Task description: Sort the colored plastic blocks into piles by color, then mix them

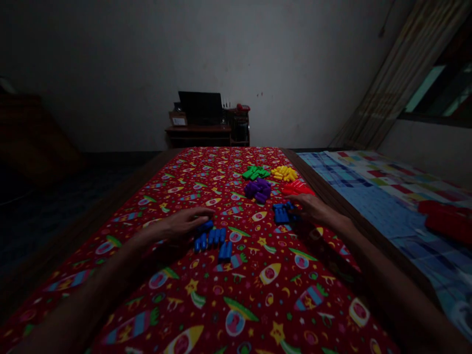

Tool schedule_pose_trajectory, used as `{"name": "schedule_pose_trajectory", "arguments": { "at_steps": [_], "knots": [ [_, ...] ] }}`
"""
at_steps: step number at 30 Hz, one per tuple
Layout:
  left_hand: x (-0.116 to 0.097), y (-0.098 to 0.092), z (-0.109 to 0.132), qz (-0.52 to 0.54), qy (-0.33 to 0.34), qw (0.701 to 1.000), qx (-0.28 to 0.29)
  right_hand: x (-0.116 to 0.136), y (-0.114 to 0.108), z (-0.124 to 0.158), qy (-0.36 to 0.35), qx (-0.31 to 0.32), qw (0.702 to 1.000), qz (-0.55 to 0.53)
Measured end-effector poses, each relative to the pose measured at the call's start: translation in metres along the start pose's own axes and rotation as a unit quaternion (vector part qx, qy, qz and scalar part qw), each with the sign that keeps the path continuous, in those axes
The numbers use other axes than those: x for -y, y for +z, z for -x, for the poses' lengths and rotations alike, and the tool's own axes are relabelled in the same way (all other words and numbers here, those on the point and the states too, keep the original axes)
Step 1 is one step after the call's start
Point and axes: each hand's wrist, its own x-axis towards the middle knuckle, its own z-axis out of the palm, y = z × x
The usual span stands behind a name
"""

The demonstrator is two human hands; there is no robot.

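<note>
Several small blue cylinder-shaped pieces (217, 237) lie in short rows on the red cloth, left of centre. My left hand (186, 220) reaches in beside them, its fingers stretched out and apart. A tilted blue piece (205, 226) is right under its thumb; whether they touch I cannot tell. Further right is a second blue group (281, 214), packed side by side. My right hand (312, 207) is at that group's right side, fingers extended and apart over its edge. Its fingers partly hide the pieces there, and I see nothing gripped.
Piles of purple (258, 190), green (255, 172), yellow (284, 173) and red pieces (298, 187) lie beyond the right-hand blue group. A rocket-patterned red cloth (236, 295) covers the table. A bed (342, 172) stands at right, a desk with a dark monitor (201, 107) at the far end.
</note>
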Motion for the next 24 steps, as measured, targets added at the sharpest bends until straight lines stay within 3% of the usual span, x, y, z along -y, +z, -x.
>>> {"name": "schedule_pose_trajectory", "arguments": {
  "at_steps": [2, 5, 9, 12, 19, 21, 24],
  "knots": [
    [-0.001, -0.017, 0.008, -0.027, -0.033, 0.998, 0.048, 0.003, -0.005, -0.001, -0.024, -0.020, 0.999, -0.029],
    [0.004, -0.022, 0.012, -0.068, -0.033, 0.996, 0.056, 0.017, -0.010, -0.007, -0.054, -0.068, 0.994, -0.070],
    [0.006, -0.003, 0.002, -0.117, -0.006, 0.992, 0.054, 0.050, 0.003, -0.013, -0.103, -0.083, 0.985, -0.108],
    [-0.001, 0.012, -0.003, -0.136, 0.019, 0.990, 0.021, 0.077, 0.023, -0.013, -0.156, -0.065, 0.976, -0.137],
    [-0.016, 0.050, -0.007, -0.093, 0.061, 0.993, -0.051, 0.119, 0.059, -0.027, -0.218, -0.020, 0.953, -0.210],
    [-0.015, 0.051, -0.008, -0.072, 0.068, 0.994, -0.044, 0.125, 0.065, -0.034, -0.226, 0.005, 0.955, -0.193],
    [-0.013, 0.037, -0.005, -0.094, 0.055, 0.994, -0.012, 0.128, 0.073, -0.042, -0.225, 0.032, 0.961, -0.155]
  ]
}}
